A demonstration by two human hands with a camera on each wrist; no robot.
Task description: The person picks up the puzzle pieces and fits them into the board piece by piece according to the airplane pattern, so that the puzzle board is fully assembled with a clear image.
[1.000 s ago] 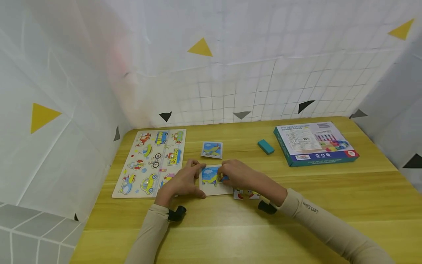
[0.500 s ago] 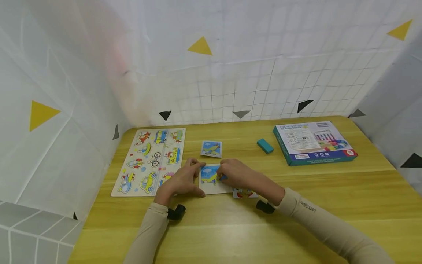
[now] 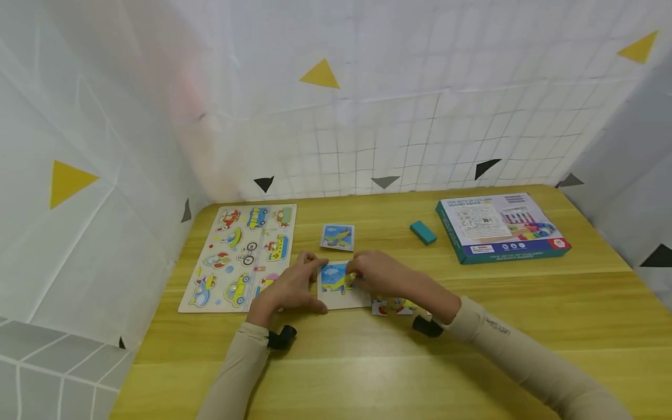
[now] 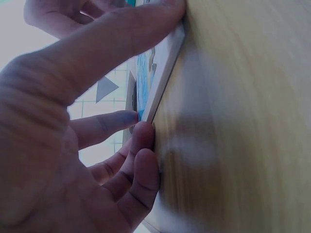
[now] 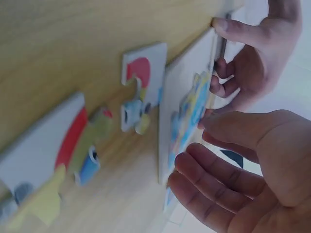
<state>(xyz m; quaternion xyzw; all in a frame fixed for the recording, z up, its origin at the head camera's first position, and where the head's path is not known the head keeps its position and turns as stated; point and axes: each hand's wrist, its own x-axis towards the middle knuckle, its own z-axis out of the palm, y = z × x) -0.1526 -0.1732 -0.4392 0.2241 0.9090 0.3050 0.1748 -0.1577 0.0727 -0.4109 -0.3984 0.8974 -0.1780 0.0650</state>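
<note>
A white-framed puzzle board [image 3: 343, 300] with a partly filled blue and yellow picture lies flat in front of the person. The left hand [image 3: 294, 287] holds its left side, thumb near the front corner and index finger near the back one; in the left wrist view this hand [image 4: 82, 111] spans the board's edge [image 4: 163, 80]. Over the picture's right part, the right hand [image 3: 380, 274] pinches a small yellow puzzle piece [image 3: 350, 279]. The right wrist view shows this hand [image 5: 238, 170] beside the board [image 5: 182, 87], but its fingers hide the piece.
Loose puzzle pieces [image 3: 379, 306] lie by the board's front right corner, partly under the right forearm. Behind the board is a small airplane picture [image 3: 338, 237]. A vehicle puzzle [image 3: 238, 256] lies left; a teal block [image 3: 423, 233] and a flat box [image 3: 501, 227] stand right.
The right hand has shifted slightly, showing more of the yellow piece at its fingertips. More of the loose pieces shows beside the right wrist. The left hand keeps its place on the board.
</note>
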